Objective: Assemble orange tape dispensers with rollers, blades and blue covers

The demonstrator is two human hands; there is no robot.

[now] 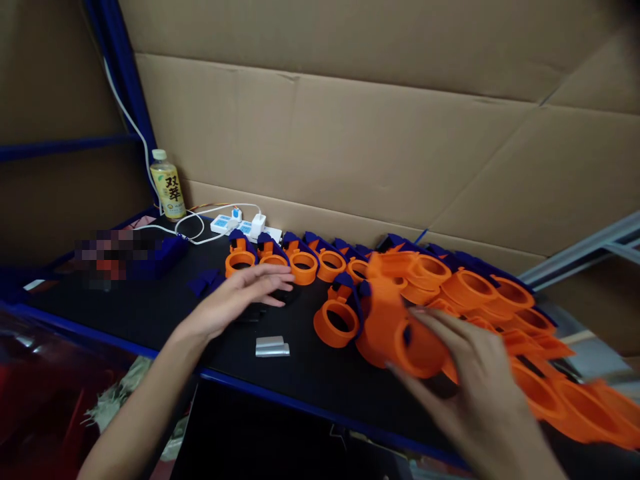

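Note:
My right hand (473, 380) is closed around an orange plastic part with a round ring (387, 307), raised above the bench and slightly blurred. Fingers stretched out, my left hand (250, 290) hovers over the black bench top with nothing in it. Just beyond it stands a row of orange rings with dark blue brackets (303, 268). Another orange ring with a blue bracket (336, 323) sits in front of that row, left of the held part. Two small silver metal pieces (271, 347) lie on the bench between my hands.
More orange ring parts (537, 393) crowd the right side of the bench. A white power strip (245, 228) with cables lies at the back, near a yellow-labelled bottle (169, 187). Dark blue pieces (204, 283) lie at left. A cardboard wall (325, 133) closes off the back.

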